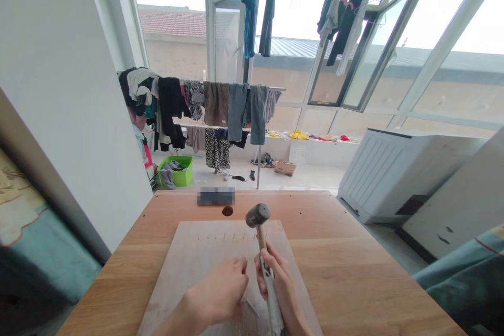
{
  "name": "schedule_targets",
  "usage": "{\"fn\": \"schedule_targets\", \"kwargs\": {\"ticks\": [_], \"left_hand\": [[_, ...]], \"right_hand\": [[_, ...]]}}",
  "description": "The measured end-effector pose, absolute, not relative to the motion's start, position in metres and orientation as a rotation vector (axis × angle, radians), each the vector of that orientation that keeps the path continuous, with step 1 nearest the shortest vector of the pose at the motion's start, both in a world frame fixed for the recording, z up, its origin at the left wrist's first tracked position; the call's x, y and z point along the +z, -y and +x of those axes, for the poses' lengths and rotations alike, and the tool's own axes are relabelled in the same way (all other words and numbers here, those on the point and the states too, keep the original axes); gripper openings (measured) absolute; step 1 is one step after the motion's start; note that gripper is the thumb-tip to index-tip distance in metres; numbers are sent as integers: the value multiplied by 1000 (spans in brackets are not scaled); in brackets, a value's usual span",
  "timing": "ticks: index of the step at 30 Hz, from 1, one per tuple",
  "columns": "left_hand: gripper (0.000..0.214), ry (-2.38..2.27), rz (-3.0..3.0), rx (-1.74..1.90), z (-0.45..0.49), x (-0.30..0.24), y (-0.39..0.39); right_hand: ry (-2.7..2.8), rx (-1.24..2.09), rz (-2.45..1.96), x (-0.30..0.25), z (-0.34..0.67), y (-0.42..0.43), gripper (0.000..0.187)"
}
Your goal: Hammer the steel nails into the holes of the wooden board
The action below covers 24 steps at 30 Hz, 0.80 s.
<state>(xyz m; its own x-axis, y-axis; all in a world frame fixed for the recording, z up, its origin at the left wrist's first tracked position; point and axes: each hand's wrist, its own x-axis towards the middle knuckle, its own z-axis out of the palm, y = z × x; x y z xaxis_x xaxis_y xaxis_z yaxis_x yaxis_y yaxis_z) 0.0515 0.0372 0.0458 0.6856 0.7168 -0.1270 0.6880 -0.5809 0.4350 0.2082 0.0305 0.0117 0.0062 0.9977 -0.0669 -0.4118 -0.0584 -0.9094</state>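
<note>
My right hand is wrapped round the handle of a mallet with a dark cylindrical head, held head-up and tilted above the board. Over the middle of the pale wooden board is my left hand, its fingers curled together; whatever they pinch, if anything, is hidden. Several thin nails stand in a row near the board's far edge. Just right of my left hand, a few loose nail-like slivers lie on the board, partly covered by that hand.
The board lies on a wooden table. Beyond its far edge are a blurred dark box and a round dark hole or disc. Past the table stand a loaded clothes rack, a green basket and a white cabinet-like unit.
</note>
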Motion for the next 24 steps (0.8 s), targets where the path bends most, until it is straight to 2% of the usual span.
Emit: {"fn": "schedule_targets", "kwargs": {"ticks": [5, 10, 13, 24], "left_hand": [[16, -1098, 2428, 210, 33, 44, -59], [24, -1311, 2057, 811, -5, 25, -103], [24, -1461, 1908, 1009, -17, 8, -117], [18, -1392, 1925, 1035, -22, 1, -111]], "right_hand": [[847, 1433, -928, 7, 205, -31, 41], [887, 1466, -915, 11, 203, -30, 45], [915, 1485, -923, 8, 202, -29, 49], [962, 1428, -996, -24, 200, -28, 64]]}}
